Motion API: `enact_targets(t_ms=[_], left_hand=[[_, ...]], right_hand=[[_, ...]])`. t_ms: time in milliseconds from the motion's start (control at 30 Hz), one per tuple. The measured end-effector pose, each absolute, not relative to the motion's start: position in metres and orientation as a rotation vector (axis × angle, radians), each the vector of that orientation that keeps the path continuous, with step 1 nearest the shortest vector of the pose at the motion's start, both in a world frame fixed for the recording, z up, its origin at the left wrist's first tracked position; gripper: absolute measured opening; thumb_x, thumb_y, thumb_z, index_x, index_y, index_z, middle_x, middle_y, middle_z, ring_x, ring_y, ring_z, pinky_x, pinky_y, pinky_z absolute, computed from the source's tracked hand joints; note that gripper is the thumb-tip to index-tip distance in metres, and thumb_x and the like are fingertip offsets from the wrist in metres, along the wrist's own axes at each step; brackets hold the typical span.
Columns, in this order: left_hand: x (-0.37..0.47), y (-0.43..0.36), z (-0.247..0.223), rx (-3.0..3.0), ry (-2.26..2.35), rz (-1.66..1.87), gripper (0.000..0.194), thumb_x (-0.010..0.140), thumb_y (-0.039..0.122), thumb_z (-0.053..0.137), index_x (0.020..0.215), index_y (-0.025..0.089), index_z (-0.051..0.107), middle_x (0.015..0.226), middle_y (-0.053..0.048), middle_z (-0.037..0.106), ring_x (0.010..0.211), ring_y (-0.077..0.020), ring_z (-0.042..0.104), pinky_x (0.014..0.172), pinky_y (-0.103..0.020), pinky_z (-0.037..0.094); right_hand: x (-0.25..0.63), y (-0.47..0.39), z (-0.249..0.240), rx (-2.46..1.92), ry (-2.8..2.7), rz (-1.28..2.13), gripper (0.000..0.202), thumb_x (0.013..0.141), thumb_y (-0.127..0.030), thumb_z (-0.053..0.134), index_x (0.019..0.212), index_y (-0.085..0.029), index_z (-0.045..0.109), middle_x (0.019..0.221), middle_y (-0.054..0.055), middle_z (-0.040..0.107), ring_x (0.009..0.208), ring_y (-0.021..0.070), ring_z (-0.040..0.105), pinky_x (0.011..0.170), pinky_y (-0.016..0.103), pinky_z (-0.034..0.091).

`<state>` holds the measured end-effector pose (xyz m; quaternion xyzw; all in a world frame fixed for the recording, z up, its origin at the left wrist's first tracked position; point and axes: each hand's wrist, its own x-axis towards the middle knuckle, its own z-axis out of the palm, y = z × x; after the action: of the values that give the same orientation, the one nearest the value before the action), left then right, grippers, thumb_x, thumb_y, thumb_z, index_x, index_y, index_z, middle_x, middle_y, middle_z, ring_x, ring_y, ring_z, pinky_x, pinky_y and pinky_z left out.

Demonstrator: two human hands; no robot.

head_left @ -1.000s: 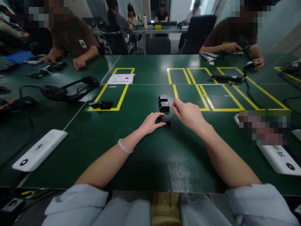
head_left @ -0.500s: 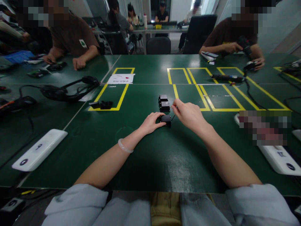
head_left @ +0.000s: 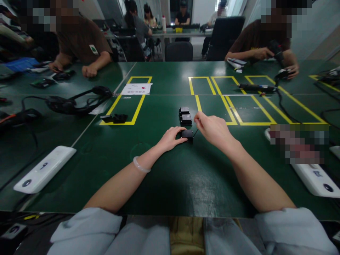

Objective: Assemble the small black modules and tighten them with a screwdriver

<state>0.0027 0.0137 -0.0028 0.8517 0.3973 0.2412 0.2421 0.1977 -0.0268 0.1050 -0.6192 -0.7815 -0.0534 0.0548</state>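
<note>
My left hand (head_left: 171, 138) grips a small black box-shaped part (head_left: 187, 134) from its left side, thumb in front and fingers behind. The part rests on the green table. My right hand (head_left: 209, 124) is closed in a pinch to the right of it. From those fingertips a thin dark rod (head_left: 195, 133) slants down to the part's right side; its upper end is hidden in the hand. Just beyond stand two similar black parts, a nearer one (head_left: 186, 119) and a farther one (head_left: 184, 110), one behind the other.
Yellow tape outlines (head_left: 138, 109) mark the green table (head_left: 159, 184). White slab-like devices lie at left (head_left: 45, 170) and right (head_left: 316, 177). Black headgear with cables (head_left: 77, 101) and a small black object (head_left: 115, 118) are on the left. Two co-workers sit across the table.
Both hands keep almost the same place, and the black part stays in my left hand. The thin rod shows only a very slight shift at the part's right side.
</note>
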Motion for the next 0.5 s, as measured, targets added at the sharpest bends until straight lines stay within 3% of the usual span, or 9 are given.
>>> enact_targets(t_ms=[167, 367, 500], left_hand=[[0.0024, 0.0141, -0.0045, 2.332, 1.085, 0.665, 0.039, 0.087, 0.042, 0.062, 0.120, 0.023, 0.056, 0.120, -0.004, 0.061, 0.108, -0.0243, 0.054, 0.094, -0.037, 0.042], [0.0023, 0.0141, -0.0041, 2.333, 1.080, 0.665, 0.040, 0.087, 0.042, 0.063, 0.121, 0.022, 0.056, 0.122, -0.004, 0.061, 0.108, -0.0244, 0.054, 0.094, -0.037, 0.041], [0.0025, 0.0138, -0.0029, 2.326, 1.090, 0.654, 0.039, 0.087, 0.042, 0.062, 0.121, 0.023, 0.055, 0.122, -0.004, 0.060, 0.110, -0.0248, 0.053, 0.094, -0.037, 0.041]], right_hand=[[0.1986, -0.0265, 0.1036, -1.853, -2.364, -0.141, 0.034, 0.096, -0.030, 0.025, 0.116, -0.020, 0.051, 0.086, 0.007, 0.071, 0.072, 0.0203, 0.064, 0.057, 0.027, 0.027], [0.1985, -0.0266, 0.1033, -1.864, -2.361, -0.199, 0.035, 0.098, -0.040, 0.025, 0.107, -0.021, 0.053, 0.082, 0.007, 0.071, 0.071, 0.0213, 0.065, 0.053, 0.028, 0.020], [0.1995, -0.0257, 0.1027, -1.855, -2.378, -0.208, 0.029, 0.096, -0.030, 0.028, 0.108, -0.021, 0.053, 0.083, 0.006, 0.071, 0.068, 0.0198, 0.064, 0.052, 0.028, 0.019]])
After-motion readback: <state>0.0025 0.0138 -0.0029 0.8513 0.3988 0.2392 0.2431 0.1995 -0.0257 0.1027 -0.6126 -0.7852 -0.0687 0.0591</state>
